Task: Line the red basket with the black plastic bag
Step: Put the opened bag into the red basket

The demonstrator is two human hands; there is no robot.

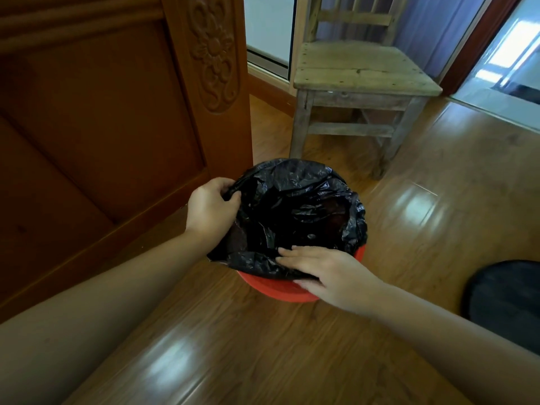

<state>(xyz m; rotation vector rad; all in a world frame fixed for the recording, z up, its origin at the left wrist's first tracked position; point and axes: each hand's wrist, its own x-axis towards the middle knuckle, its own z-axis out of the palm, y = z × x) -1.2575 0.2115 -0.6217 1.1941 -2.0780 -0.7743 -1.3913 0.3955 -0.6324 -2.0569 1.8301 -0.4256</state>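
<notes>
The red basket (274, 290) stands on the wooden floor at the middle of the view. Only its near rim shows. The black plastic bag (301, 206) sits in it, mouth open, with its edge folded over the far and right rim. My left hand (209, 209) pinches the bag's edge at the left side of the basket. My right hand (324, 273) lies flat on the bag's near edge, fingers spread, thumb against the red rim.
A carved wooden door panel (117, 112) stands close on the left. A worn wooden chair (359, 74) is just behind the basket. A dark round object (505, 296) lies on the floor at the right edge. Glossy floorboards stretch in front.
</notes>
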